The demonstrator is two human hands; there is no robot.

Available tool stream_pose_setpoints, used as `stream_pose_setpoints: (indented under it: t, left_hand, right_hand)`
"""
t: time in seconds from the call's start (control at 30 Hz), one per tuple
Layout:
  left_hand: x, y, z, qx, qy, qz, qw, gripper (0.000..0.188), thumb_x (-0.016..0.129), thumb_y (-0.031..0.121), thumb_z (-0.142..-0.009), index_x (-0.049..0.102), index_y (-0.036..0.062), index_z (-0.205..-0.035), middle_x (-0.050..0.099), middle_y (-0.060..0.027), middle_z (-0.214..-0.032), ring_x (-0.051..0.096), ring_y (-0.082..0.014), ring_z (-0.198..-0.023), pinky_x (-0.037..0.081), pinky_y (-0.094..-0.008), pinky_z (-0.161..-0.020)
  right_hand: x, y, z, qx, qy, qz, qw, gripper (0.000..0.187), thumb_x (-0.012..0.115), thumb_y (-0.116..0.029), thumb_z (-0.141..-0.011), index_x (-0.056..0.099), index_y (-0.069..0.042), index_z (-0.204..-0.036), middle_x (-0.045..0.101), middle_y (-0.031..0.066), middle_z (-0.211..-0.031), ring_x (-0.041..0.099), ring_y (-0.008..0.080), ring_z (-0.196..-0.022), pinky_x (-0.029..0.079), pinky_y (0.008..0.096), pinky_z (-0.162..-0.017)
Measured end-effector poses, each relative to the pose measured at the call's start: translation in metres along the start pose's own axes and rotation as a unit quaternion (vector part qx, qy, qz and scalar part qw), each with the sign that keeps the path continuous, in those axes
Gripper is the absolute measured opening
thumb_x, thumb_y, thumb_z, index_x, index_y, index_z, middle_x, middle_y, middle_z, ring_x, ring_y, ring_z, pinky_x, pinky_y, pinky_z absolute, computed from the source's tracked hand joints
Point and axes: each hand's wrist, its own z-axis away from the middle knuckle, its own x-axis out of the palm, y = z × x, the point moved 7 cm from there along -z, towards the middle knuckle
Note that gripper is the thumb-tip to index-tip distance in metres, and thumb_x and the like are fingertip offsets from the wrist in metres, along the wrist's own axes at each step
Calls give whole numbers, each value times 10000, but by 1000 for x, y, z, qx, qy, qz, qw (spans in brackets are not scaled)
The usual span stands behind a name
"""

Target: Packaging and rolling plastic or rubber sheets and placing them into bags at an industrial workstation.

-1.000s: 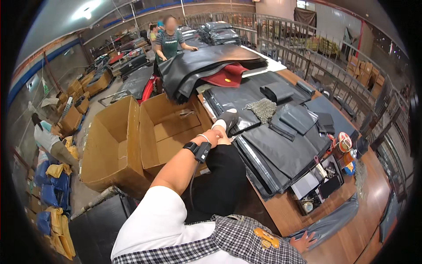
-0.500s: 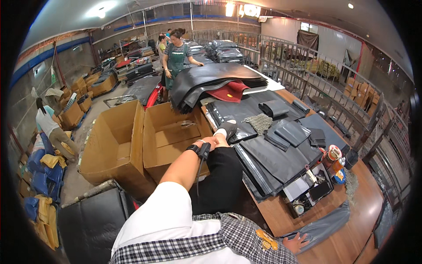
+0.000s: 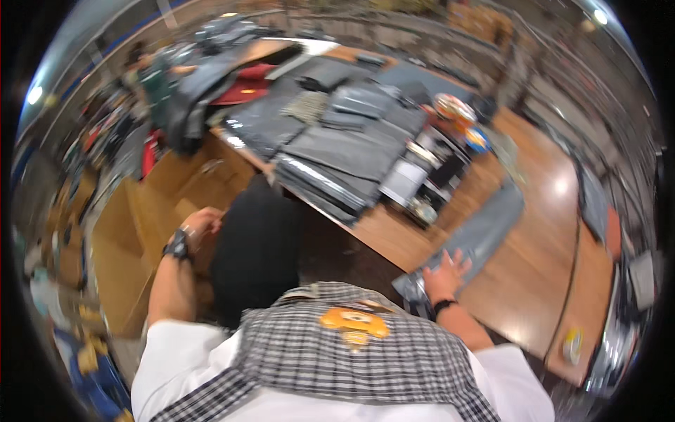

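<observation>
While flat, packet (image 3: 486, 226) under right grip (image 3: 444, 278).

Brown wooden table (image 3: 520, 299) is seen, slightly blurred. Its left part is covered by flat dark-grey plastic bags (image 3: 344, 153). Just beside them, black open box (image 3: 402, 207) is placed. Long grey plastic piece (image 3: 485, 228) is laid nearer; small yellowish item (image 3: 573, 344), kind unclear, is placed near right edge.

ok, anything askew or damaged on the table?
On the table, far left, the dark sheet stack droops past the edge with a red piece sticking out; looks askew. Too blurred to judge damage.
</observation>
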Motion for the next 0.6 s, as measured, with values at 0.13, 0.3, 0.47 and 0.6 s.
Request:
stream_pose_setpoints:
  t: [0.13,0.3,0.47,0.6]
  left_hand:
    - [7,-58,8,-145,4,-30,989,112,526,66,-891,592,103,-974,606,-21,-771,582,-140,-663,477,-286,-581]
    - [29,-91,11,-226,-34,-116,967,142,560,73,-855,578,106,-992,622,-40,-757,599,-166,-649,501,-315,-570]
    - [53,-151,-39,-236,-158,-168,944,149,562,37,-846,583,92,-982,647,-54,-743,622,-185,-601,513,-321,-530]
    - [108,-210,-102,-88,-444,-279,847,224,700,93,-842,629,28,-1045,686,-88,-953,637,-201,-901,522,-327,-839]
  right_hand:
    - [9,13,-6,67,17,-21,997,1028,764,-444,-719,196,-145,-1522,112,136,-1599,73,403,-1464,258,642,-1087]
    - [30,53,-2,246,71,-185,949,1192,803,-486,-687,88,3,-1506,128,298,-1548,178,411,-1439,220,507,-1153]
    - [39,58,-4,247,95,-198,944,1216,819,-519,-661,127,41,-1489,268,304,-1498,257,392,-1416,228,446,-1158]
    - [34,55,-5,303,21,-159,939,1248,811,-518,-672,56,12,-1513,220,294,-1523,233,401,-1420,252,515,-1130]
